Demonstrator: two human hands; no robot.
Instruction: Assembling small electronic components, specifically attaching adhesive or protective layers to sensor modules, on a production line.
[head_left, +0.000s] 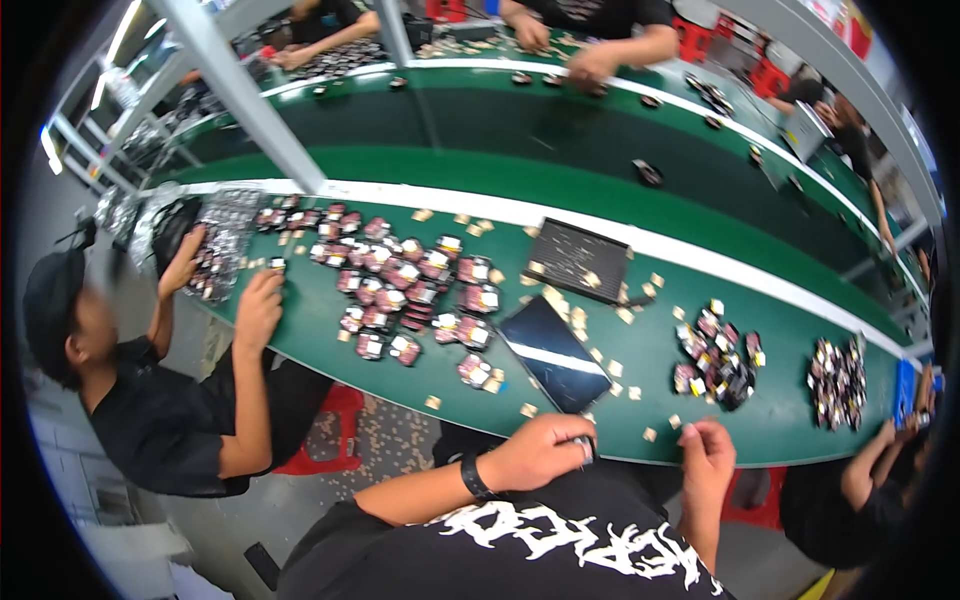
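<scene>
My left hand [540,453], with a black band on its wrist, is closed around a small black part [584,448] with a pale face, close to the table's near edge. Most of that part is hidden by the fingers. To its right, my right hand [708,452] is raised with thumb and fingertips pressed together; whatever they may pinch is too small to tell. Beyond my left hand lies a dark, shiny flat panel [556,352]. Small tan square pieces [615,368] are scattered around it. A pile of small black and pinkish parts [715,355] sits beyond my right hand.
A black tray [578,260] holds small scraps. A larger pile of similar parts [400,275] spreads to the left, another [838,385] to the right. Beyond a white rail [480,205] runs a green conveyor [450,130]. A co-worker [150,370] sits at left; others work across and at right.
</scene>
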